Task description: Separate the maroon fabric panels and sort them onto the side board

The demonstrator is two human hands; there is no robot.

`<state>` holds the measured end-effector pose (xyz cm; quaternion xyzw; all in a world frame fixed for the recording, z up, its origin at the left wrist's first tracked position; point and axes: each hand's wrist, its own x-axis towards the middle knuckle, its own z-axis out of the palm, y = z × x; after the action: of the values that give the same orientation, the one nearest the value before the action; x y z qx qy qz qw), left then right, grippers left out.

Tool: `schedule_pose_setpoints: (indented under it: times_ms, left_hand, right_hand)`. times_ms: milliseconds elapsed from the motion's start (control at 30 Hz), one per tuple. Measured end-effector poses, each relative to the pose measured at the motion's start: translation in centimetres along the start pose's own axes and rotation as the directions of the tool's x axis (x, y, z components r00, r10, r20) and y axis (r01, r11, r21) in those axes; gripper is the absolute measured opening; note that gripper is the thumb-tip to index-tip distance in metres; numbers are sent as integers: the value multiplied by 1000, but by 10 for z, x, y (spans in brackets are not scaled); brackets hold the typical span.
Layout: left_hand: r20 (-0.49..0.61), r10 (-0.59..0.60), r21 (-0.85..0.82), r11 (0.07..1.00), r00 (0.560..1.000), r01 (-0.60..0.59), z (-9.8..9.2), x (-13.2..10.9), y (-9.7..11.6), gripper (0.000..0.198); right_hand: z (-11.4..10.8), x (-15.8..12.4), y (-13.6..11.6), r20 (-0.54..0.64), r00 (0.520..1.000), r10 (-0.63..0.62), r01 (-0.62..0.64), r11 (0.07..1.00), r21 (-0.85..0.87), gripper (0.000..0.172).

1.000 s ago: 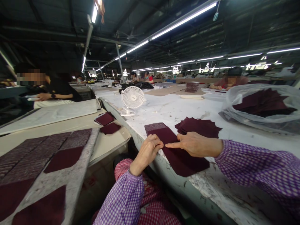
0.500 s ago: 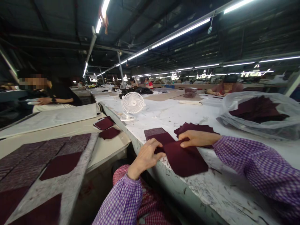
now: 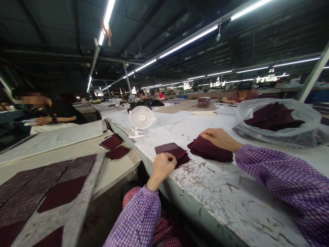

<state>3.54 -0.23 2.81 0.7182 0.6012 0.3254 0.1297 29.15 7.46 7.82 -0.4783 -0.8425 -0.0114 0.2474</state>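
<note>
My left hand (image 3: 163, 168) is closed at the near corner of a small pile of maroon fabric pieces (image 3: 171, 149), its fingers curled onto the cloth. The pile's far end shows a speckled grey-purple strip. To the right, my right hand (image 3: 220, 138) bends over a fanned stack of plain maroon fabric pieces (image 3: 210, 151), thumb and fingers pinching the far edge of the top. Its fingertips are partly hidden behind the thumb. Both stacks lie flat on the white worktable (image 3: 190, 188), a short gap apart.
A small white fan (image 3: 141, 117) stands beyond the hands. At the right sits a clear plastic bag (image 3: 312, 118) of maroon pieces. Across a gap on the left, a lower table (image 3: 123, 168) carries more maroon and speckled panels (image 3: 65, 192). Co-workers sit at the left and far right.
The large maroon piece held between both hands no longer extends over the near table. My right hand has moved away to the right stack; my left hand stays at the left pile.
</note>
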Motion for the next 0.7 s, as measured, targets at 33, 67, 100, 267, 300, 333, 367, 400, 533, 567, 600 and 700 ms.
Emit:
schedule_pose_setpoints:
  times_ms: [33, 67, 100, 267, 300, 333, 367, 400, 533, 567, 600, 700]
  left_hand:
    - [19, -57, -103, 993, 998, 58, -1, 3, -4, 18]
    - [45, -92, -187, 977, 995, 99, -3, 6, -8, 18]
    - [64, -113, -251, 960, 992, 125, -3, 8, -11, 18]
    - [34, -198, -568, 802, 980, 182, 4, 11, -18, 11]
    - [26, -252, -690, 696, 967, 201, 4, 12, -19, 9]
    - [29, -313, -799, 564, 949, 211, 3, 13, -21, 8]
    - [37, -377, -881, 425, 925, 208, 0, 14, -24, 7]
    - [44, -440, -934, 301, 897, 194, -6, 16, -30, 7]
    - [-4, -610, -990, 117, 792, 85, -46, 21, -62, 9]
    - [-24, -633, -993, 105, 774, 56, -57, 20, -69, 10]
    - [-53, -656, -995, 94, 753, 12, -68, 19, -75, 11]
    - [-253, -709, -967, 172, 658, -186, -85, 10, -79, 7]
  right_hand:
    - [-2, 0, -17, 11, 1000, -25, 24, 996, 85, 34]
    - [-3, -1, -32, 11, 999, -54, 52, 990, 131, 34]
    - [-3, -1, -46, 12, 995, -97, 94, 982, 162, 35]
    - [23, 2, -75, 162, 910, -381, 358, 921, 155, 33]
    - [32, 2, -73, 202, 879, -431, 411, 902, 134, 32]
    - [41, 3, -71, 229, 853, -468, 455, 884, 109, 31]
    - [49, 3, -68, 244, 836, -491, 487, 870, 83, 32]
    - [56, 3, -66, 253, 827, -502, 504, 861, 61, 33]
    - [67, 1, -62, 275, 826, -493, 505, 863, 30, 36]
    - [67, 1, -63, 281, 826, -489, 500, 865, 37, 35]
    - [66, 1, -63, 282, 827, -486, 495, 868, 42, 35]
    - [64, 3, -65, 279, 839, -467, 471, 880, 57, 35]
